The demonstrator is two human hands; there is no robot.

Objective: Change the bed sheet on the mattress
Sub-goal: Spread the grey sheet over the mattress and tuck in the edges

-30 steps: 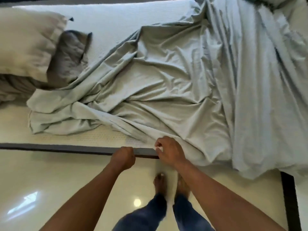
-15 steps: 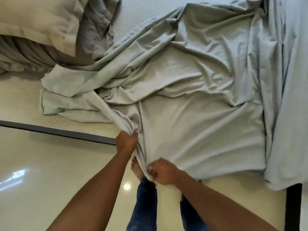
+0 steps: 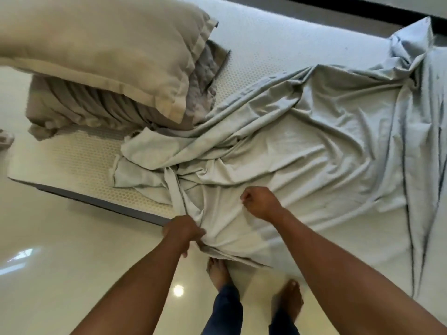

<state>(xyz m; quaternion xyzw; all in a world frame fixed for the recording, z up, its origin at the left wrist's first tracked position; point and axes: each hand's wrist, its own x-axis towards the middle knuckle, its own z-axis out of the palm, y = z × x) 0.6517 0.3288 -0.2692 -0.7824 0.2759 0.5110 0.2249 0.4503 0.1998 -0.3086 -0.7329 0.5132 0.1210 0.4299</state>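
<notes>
A pale grey bed sheet (image 3: 302, 131) lies crumpled over the middle and right of the white mattress (image 3: 278, 42), with its near edge hanging over the mattress side. My left hand (image 3: 183, 232) grips a bunched fold of the sheet at the mattress's near edge. My right hand (image 3: 261, 201) is curled into a fist on the sheet a little farther in and pinches the cloth. The honeycomb-patterned mattress top shows bare at the left and at the far side.
Two beige pillows (image 3: 104, 44) and a grey-brown folded cover (image 3: 96, 110) are stacked at the mattress's left end. A dark bed frame edge (image 3: 101, 201) runs under the mattress. Glossy cream floor tiles (image 3: 60, 274) lie to the left, with my bare feet (image 3: 217, 272) below.
My right hand has moved up from below the mattress edge onto the sheet. My left hand has stayed gripping the fold near the edge. The view has swung left, showing more pillows.
</notes>
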